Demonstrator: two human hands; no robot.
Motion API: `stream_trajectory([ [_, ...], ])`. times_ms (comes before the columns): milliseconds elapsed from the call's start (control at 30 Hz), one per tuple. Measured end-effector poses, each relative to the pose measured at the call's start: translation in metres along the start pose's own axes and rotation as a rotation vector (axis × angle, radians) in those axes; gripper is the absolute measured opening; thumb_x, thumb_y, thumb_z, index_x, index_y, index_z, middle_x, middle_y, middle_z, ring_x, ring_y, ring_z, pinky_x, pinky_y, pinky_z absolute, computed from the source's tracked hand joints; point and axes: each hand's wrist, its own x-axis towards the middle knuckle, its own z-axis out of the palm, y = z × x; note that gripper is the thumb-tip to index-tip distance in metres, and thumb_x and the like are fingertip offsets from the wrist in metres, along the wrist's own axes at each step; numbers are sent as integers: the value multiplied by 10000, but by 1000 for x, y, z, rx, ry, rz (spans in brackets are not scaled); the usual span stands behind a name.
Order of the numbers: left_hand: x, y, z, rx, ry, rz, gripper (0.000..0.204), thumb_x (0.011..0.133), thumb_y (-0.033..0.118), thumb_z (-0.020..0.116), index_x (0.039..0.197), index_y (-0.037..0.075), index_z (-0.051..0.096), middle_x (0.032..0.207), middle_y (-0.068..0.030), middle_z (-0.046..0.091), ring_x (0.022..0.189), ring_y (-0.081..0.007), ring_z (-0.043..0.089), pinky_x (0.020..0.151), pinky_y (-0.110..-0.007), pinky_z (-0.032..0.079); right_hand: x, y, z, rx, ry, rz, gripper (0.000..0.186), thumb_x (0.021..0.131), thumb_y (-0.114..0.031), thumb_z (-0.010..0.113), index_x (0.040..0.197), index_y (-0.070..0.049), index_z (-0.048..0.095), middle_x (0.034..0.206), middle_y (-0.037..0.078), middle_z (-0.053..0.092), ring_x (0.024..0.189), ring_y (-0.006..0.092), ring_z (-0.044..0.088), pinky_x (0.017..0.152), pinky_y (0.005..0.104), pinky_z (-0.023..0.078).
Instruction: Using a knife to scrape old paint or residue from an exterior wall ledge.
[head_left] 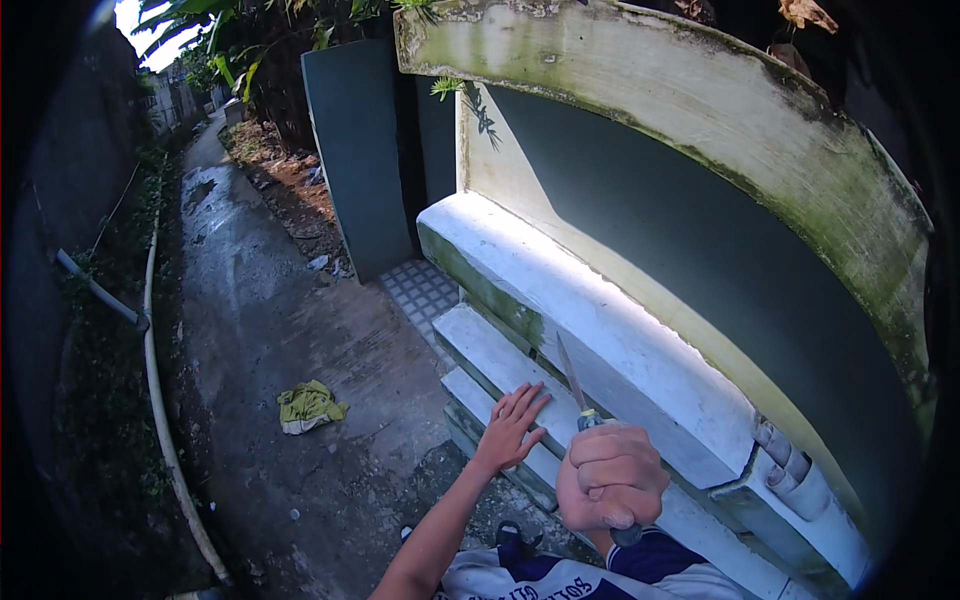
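Note:
My right hand [615, 475] is closed around the dark handle of a knife [570, 368]. Its long narrow blade points up and away, against or very near the front face of a white-topped concrete ledge [590, 305]. Left of the blade that face carries green moss [480, 285]; to the right it looks pale and bare. My left hand [513, 428] lies with fingers stretched out on the lower white step [482, 338], just left of the knife.
A yellow-green cloth [311, 406] lies on the concrete path [250, 330] at left. Pipe stubs [790, 462] stick out at the ledge's right end. Overhead curves a mossy concrete band [680, 95]. A long pale pipe [153, 370] runs along the path's left side.

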Motion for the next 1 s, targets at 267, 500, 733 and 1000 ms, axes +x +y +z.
stream_trajectory([
  [267, -2, 7, 6, -122, 27, -25, 661, 1009, 444, 487, 1583, 148, 349, 1661, -88, 289, 1544, -262, 237, 1238, -456, 153, -9, 3, 7, -168, 33, 39, 389, 1088, -363, 470, 811, -95, 420, 567, 15, 508, 436, 170, 564, 407, 307, 485],
  [500, -3, 12, -6, -119, 44, -48, 679, 1005, 432, 490, 1587, 123, 329, 1654, -89, 299, 1542, -263, 237, 1239, -461, 154, -4, 0, 7, -51, 131, 107, 314, 1086, -291, 485, 841, -104, 424, 581, 7, 488, 433, 166, 515, 446, 365, 492],
  [733, -5, 12, -2, -105, 35, -44, 679, 1009, 441, 485, 1586, 120, 332, 1657, -84, 296, 1543, -261, 237, 1234, -458, 161, -28, -13, 13, 30, 233, 89, 312, 1079, -306, 502, 866, -90, 426, 572, 29, 505, 441, 191, 554, 456, 314, 496],
  [1000, 2, 11, -8, -97, 36, -45, 669, 1005, 417, 505, 1582, 122, 342, 1654, -86, 299, 1542, -259, 241, 1234, -456, 158, -16, 7, -3, -88, -40, 45, 208, 1076, -250, 492, 950, -101, 420, 642, 31, 551, 484, 207, 592, 506, 365, 528],
])
